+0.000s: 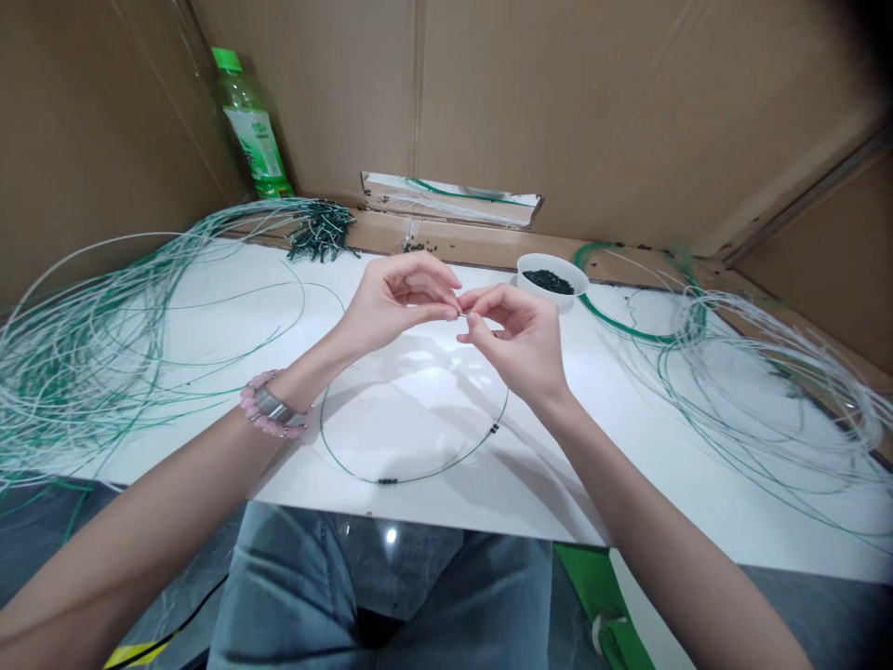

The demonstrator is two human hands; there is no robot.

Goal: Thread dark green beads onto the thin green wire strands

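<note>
Above the white table, my left hand (391,293) and my right hand (523,340) meet fingertip to fingertip, both pinched closed. From them a thin green wire (333,453) hangs down in a wide loop toward the table's front edge. A small dark bead cluster (387,481) sits at the bottom of the loop, and another bead group (495,429) on its right side. A tiny piece, shiny at one spot, shows between the fingertips; its exact form is hidden. Just behind my right hand stands a white bowl (522,277) holding dark beads (549,281).
Tangled green and white wires (90,354) cover the table's left, with dark beaded ends (325,228) at the back. More coiled wires (760,372) lie right. A green bottle (255,140) stands at back left. Cardboard walls (488,102) enclose the white table (572,465); loose beads lie behind.
</note>
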